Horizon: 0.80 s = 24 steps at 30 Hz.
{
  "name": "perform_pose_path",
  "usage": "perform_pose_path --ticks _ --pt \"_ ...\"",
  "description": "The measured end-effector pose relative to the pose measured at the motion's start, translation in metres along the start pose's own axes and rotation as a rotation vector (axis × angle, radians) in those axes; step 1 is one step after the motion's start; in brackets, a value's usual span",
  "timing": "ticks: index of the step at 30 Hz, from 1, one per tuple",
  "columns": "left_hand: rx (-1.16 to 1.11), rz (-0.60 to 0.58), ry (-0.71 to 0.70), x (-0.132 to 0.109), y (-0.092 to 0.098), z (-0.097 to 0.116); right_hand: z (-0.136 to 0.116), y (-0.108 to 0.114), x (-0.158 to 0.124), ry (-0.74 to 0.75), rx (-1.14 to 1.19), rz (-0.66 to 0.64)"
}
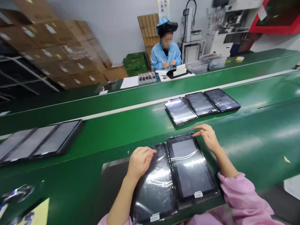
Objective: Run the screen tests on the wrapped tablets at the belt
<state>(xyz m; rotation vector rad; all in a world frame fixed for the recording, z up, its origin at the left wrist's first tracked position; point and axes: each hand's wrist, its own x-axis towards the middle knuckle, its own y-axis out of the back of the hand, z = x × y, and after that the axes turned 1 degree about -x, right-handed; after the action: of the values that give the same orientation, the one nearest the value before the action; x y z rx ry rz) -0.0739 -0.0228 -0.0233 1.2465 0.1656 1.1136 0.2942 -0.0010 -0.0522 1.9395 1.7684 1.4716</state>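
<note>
Two black tablets wrapped in clear film lie side by side on the near green ledge in front of me. My left hand rests on the far end of the left tablet, its fingers curled against the film. My right hand touches the far right corner of the right tablet, fingers bent and apart, gripping nothing. A small white label sits at the near edge of each tablet.
Three more tablets lie in a row on the green conveyor belt, and another group of three at the left. Across the belt a person in a blue coat works at the far ledge. Cardboard boxes are stacked at back left.
</note>
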Motion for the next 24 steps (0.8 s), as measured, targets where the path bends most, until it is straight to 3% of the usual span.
perform_pose_path --ticks 3,7,10,13,18,21,24 --pt "0.075 0.036 0.082 0.002 -0.001 -0.004 0.000 -0.005 0.000 -0.017 -0.045 -0.064" --pt "0.097 -0.059 0.111 0.004 -0.008 -0.007 -0.003 -0.010 -0.001 0.006 -0.063 -0.174" --pt "0.093 -0.091 0.145 0.003 -0.011 -0.011 -0.004 -0.008 0.000 -0.002 -0.057 -0.160" --pt "0.030 -0.102 0.243 0.003 -0.010 -0.014 -0.001 -0.008 0.004 -0.126 0.082 -0.129" --pt "0.046 -0.382 0.507 0.024 -0.006 -0.005 0.014 -0.026 0.023 -0.407 0.537 -0.468" --pt "0.094 -0.561 0.618 0.047 -0.002 0.004 0.023 -0.037 0.038 -0.424 0.602 -0.613" --pt "0.098 -0.652 0.662 0.066 0.003 0.008 0.029 -0.040 0.051 -0.425 0.617 -0.693"
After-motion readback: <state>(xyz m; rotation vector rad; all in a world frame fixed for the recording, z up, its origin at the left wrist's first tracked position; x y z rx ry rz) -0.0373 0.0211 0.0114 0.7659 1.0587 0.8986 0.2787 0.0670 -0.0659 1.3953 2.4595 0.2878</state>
